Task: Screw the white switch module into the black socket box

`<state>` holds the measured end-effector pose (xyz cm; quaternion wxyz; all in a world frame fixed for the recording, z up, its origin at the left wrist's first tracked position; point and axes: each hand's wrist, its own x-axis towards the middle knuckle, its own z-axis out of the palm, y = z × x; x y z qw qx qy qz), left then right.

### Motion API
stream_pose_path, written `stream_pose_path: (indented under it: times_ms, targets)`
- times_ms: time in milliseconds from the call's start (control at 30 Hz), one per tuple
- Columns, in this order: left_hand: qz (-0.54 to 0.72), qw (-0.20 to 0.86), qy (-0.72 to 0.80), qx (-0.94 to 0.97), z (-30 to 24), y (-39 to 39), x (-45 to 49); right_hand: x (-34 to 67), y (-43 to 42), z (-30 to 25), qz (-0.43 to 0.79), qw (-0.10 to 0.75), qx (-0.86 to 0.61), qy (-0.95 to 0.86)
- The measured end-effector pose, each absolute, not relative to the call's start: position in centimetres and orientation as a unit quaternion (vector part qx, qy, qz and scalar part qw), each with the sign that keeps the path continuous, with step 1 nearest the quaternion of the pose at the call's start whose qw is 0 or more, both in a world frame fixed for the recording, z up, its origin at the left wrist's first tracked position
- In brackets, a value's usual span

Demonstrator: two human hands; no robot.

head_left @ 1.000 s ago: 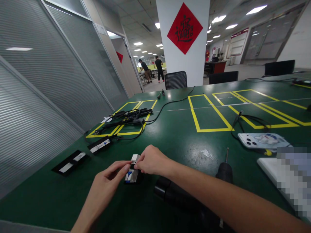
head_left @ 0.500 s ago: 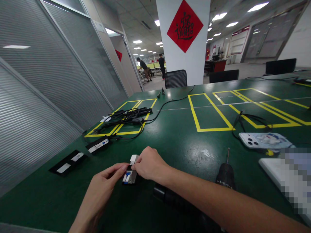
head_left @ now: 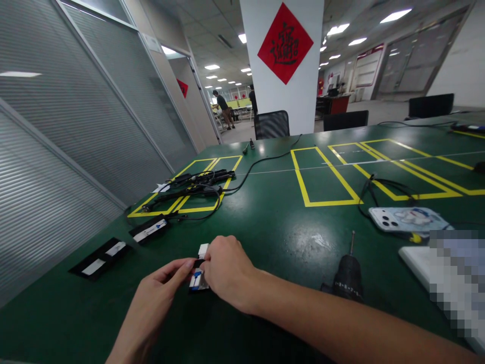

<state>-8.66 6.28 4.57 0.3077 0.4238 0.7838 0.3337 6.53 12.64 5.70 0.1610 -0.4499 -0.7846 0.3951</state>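
Observation:
A small flat part [head_left: 199, 275], black and white with a blue mark, lies on the green table [head_left: 273, 222] close in front of me. My right hand [head_left: 227, 270] is curled over its right side, fingers closed on it. My left hand [head_left: 159, 293] reaches in from the left, with its fingertips pinching the part's near left edge. Two similar black strips with white labels, one nearer [head_left: 99, 259] and one farther [head_left: 148, 230], lie to the left.
A black electric screwdriver [head_left: 346, 275] lies right of my forearm. A phone [head_left: 407, 220], a looped cable [head_left: 382, 187] and a white object [head_left: 420, 263] lie at the right. Tangled black cables and devices [head_left: 193, 184] fill a yellow-taped box. Chairs, a pillar and distant people stand beyond.
Both hands and the part have drifted slightly toward me and left on the table. My right hand now covers more of the part.

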Motion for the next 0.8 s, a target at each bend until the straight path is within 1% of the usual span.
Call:
stream_pose_path:
  times_ms: [200,400,700,800]
  targets:
    - [0.356,0.298,0.774,0.431,4.4,6.2,-8.3,6.2,12.6,5.5,0.402,0.186,-0.465,-0.767]
    - [0.338,0.263,0.798,0.424,4.7,6.3,-8.1,6.1,12.7,4.9,0.414,0.195,-0.475,-0.752]
    - [0.343,0.292,0.8,0.396,4.9,6.6,-8.0,6.6,13.0,5.1,0.46,0.224,-0.486,-0.709]
    - [0.348,0.304,0.797,0.389,5.2,6.6,-7.7,6.7,13.4,5.2,0.497,0.209,-0.501,-0.676]
